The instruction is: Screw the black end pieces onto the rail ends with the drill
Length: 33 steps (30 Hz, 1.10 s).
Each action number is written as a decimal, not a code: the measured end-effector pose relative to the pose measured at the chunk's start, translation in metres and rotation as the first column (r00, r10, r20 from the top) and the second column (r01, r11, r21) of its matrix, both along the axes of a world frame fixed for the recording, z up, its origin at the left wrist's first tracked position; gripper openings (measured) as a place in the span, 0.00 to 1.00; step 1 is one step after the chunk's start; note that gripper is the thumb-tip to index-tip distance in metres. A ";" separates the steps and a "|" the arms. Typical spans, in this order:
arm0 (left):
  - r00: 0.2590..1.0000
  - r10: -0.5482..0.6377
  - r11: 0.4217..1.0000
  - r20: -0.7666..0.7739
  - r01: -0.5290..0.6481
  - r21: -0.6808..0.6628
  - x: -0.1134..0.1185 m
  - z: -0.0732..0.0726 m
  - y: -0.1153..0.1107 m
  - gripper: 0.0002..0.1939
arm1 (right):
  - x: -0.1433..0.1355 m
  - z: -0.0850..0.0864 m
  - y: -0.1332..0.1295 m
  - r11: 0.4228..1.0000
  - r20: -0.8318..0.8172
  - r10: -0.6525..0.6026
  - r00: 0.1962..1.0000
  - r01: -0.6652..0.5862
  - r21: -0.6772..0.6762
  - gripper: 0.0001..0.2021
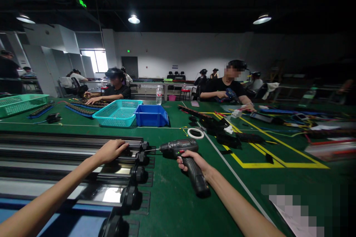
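Observation:
My right hand (196,161) is wrapped round the handle of a black cordless drill (180,147), a finger at its trigger. The drill lies level and points left; its thin bit (152,150) reaches to a black end cap (142,157) on one of several long bars. My left hand (112,150) rests on top of a dark, shiny bar (83,152), close to its capped end, fingers stretched out over it. Whether the bit's tip sits in a screw is too small to tell. Nearer me, more bars end in black caps (130,197) with flat slotted tabs.
Beyond the bars stand a turquoise basket (116,121), a blue bin (152,116) and a water bottle (158,96). A white tape roll (195,133) lies past the drill. Dark parts (228,140) and wires are spread at right. Two co-workers sit across the green table (178,207).

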<state>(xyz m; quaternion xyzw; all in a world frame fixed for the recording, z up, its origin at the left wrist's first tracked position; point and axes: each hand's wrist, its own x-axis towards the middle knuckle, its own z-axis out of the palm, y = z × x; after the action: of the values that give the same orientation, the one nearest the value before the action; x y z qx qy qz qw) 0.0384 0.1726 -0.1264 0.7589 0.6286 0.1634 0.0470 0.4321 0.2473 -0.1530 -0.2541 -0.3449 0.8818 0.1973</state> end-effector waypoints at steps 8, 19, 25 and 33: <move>1.000 0.006 1.000 0.016 -0.006 0.000 0.001 0.001 -0.002 0.26 | 0.002 0.002 -0.002 1.000 -0.011 0.010 1.000 -0.010 0.015 0.10; 1.000 0.009 1.000 0.010 -0.009 0.001 0.002 0.002 -0.003 0.27 | 0.001 -0.001 -0.002 1.000 -0.031 0.016 0.999 -0.015 0.010 0.10; 1.000 0.020 1.000 0.010 -0.020 -0.009 0.003 0.003 -0.004 0.27 | -0.002 0.003 -0.004 1.000 -0.025 -0.001 1.000 0.001 0.003 0.10; 1.000 0.023 1.000 0.010 -0.023 -0.018 0.003 0.002 -0.003 0.27 | -0.001 0.003 -0.004 1.000 0.003 -0.023 1.000 0.022 0.021 0.10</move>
<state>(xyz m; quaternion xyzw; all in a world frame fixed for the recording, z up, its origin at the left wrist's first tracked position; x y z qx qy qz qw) 0.0411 0.1701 -0.1243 0.7505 0.6384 0.1621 0.0552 0.4309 0.2434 -0.1501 -0.2572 -0.3518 0.8754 0.2093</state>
